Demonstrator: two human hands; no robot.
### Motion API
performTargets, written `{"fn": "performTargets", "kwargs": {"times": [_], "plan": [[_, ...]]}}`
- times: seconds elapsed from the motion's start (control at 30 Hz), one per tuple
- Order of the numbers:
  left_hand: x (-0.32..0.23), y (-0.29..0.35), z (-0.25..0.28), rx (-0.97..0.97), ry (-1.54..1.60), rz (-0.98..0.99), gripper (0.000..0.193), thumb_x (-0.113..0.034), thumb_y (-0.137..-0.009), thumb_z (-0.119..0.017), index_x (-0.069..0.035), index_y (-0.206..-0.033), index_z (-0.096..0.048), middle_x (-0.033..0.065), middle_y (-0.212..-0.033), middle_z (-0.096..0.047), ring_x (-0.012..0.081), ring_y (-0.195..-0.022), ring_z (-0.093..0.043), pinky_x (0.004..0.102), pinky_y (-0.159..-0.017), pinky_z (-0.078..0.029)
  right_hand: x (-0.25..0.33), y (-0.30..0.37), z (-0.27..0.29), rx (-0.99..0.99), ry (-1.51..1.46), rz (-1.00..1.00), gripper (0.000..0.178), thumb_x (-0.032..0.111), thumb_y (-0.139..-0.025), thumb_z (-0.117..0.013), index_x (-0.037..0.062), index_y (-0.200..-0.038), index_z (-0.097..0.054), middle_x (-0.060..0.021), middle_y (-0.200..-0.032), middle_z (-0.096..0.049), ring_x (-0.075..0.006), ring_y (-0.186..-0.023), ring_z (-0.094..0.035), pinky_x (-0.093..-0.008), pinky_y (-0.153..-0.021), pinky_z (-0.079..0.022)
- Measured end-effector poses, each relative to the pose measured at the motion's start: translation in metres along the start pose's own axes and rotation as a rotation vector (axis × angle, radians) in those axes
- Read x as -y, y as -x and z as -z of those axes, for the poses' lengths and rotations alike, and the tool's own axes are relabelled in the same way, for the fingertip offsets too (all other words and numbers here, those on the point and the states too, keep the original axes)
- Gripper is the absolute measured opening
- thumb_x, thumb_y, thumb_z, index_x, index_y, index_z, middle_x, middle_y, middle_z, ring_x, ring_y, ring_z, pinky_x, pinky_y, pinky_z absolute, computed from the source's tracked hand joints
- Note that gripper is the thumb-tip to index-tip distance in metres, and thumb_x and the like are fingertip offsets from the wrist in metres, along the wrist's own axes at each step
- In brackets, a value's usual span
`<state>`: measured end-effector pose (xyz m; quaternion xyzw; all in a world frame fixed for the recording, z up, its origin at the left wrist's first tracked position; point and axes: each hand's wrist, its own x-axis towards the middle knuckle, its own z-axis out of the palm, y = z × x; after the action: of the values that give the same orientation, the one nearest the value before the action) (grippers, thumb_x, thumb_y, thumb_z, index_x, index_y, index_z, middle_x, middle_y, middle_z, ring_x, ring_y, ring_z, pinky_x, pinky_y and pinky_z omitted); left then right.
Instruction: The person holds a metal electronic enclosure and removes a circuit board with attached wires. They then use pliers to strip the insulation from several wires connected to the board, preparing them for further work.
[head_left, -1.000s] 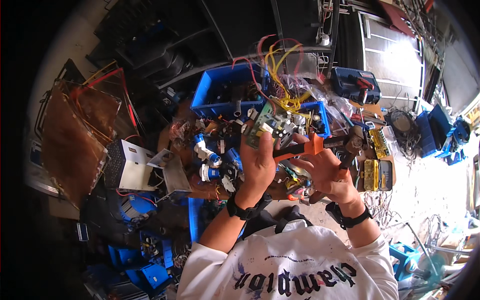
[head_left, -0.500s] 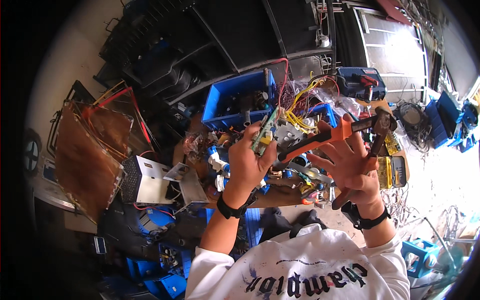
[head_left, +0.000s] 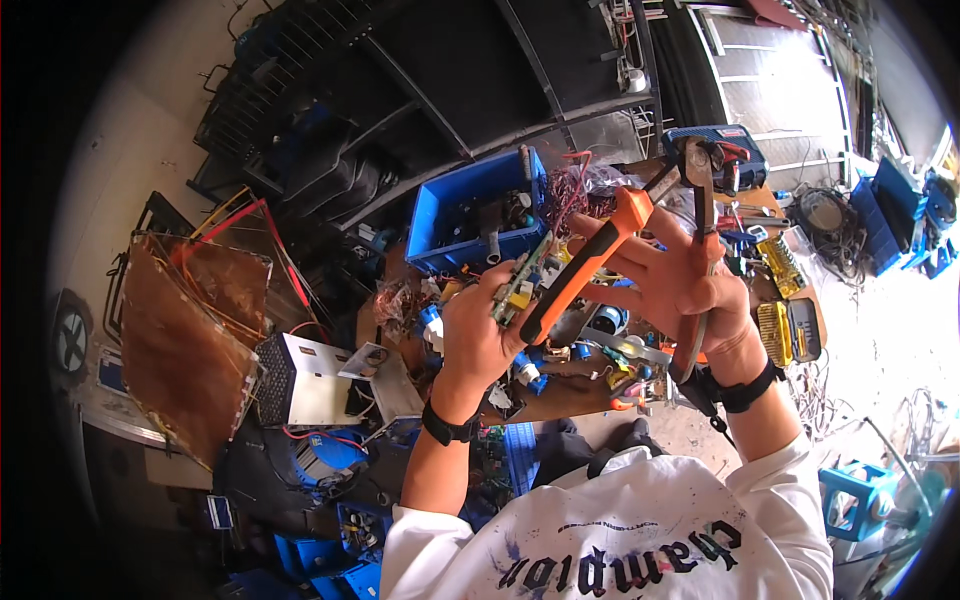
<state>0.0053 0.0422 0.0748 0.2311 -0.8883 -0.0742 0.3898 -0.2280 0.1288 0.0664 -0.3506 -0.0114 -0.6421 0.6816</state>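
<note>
A small green circuit board (head_left: 546,251) with a yellow component is pinched in my left hand (head_left: 474,330), fingers and thumb closed at its lower edge. My right hand (head_left: 690,285) holds long-handled cutters with orange-and-black handles (head_left: 582,275). The handles stand wide apart, one under my thumb; the other slants across to just beside the board. My right fingers are stretched out between the handles. The metal head of the cutters (head_left: 697,165) points away from me, above the far side of the bench.
Behind the board stands a blue crate (head_left: 425,220) of dark parts. Blue-and-white connectors (head_left: 528,374) and loose parts litter the bench. A yellow bit case (head_left: 774,333) and a blue toolbox (head_left: 755,150) lie to the right. At left are a white metal case (head_left: 320,385) and a brown panel (head_left: 185,345).
The cutters have swung so their head points farther away, and their near handle now lies close beside the board. The red and yellow wires behind the board are less visible.
</note>
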Motion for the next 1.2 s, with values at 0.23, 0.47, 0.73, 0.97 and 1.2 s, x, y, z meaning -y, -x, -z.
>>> {"fn": "performTargets", "kwargs": {"times": [0.23,0.47,0.73,0.97,1.2], "plan": [[-0.007,-0.006,0.008,0.188,0.029,0.026,0.041,-0.031,-0.086,-0.067,-0.001,-0.113,-0.058,0.0123,-0.080,-0.066,0.0315,-0.074,-0.067,0.0345,-0.067,-0.052,0.001,-0.007,0.005,-0.009,0.194,0.035,0.092,0.009,-0.060,-0.062,-0.0020,-0.145,-0.027,-0.0221,-0.149,-0.033,-0.0339,-0.141,-0.029,-0.0485,-0.116,-0.020],[-0.008,-0.002,-0.004,0.073,0.082,0.139,0.039,-0.020,-0.085,-0.068,0.000,-0.116,-0.055,0.0125,-0.080,-0.066,0.0284,-0.073,-0.068,0.0316,-0.067,-0.052,-0.002,-0.001,0.004,-0.015,0.271,0.063,0.087,0.016,-0.068,-0.062,-0.0035,-0.145,-0.027,-0.0233,-0.146,-0.037,-0.0381,-0.136,-0.036,-0.0492,-0.115,-0.023],[-0.013,0.000,-0.021,-0.094,0.123,0.190,0.041,-0.006,-0.081,-0.070,0.001,-0.114,-0.048,0.0119,-0.082,-0.068,0.0235,-0.073,-0.070,0.0300,-0.066,-0.052,-0.014,0.015,0.003,-0.144,0.226,0.026,0.086,0.026,-0.075,-0.066,-0.0047,-0.145,-0.027,-0.0222,-0.143,-0.042,-0.0361,-0.129,-0.046,-0.0477,-0.113,-0.029],[-0.015,0.002,-0.035,-0.191,0.160,0.224,0.040,-0.019,-0.085,-0.072,-0.001,-0.115,-0.052,0.0135,-0.082,-0.069,0.0282,-0.072,-0.070,0.0343,-0.062,-0.053,-0.025,0.025,0.004,-0.162,0.068,0.048,0.079,0.014,-0.074,-0.060,-0.0038,-0.144,-0.030,-0.0217,-0.142,-0.044,-0.0348,-0.126,-0.049,-0.0486,-0.112,-0.032],[-0.015,0.005,-0.039,-0.190,0.293,0.391,0.035,-0.018,-0.089,-0.068,0.000,-0.113,-0.052,0.0111,-0.078,-0.068,0.0219,-0.069,-0.069,0.0308,-0.061,-0.052,-0.020,0.021,-0.010,-0.214,0.126,0.055,0.083,0.012,-0.068,-0.057,-0.0011,-0.146,-0.029,-0.0239,-0.144,-0.039,-0.0379,-0.131,-0.043,-0.0520,-0.112,-0.030]]}}
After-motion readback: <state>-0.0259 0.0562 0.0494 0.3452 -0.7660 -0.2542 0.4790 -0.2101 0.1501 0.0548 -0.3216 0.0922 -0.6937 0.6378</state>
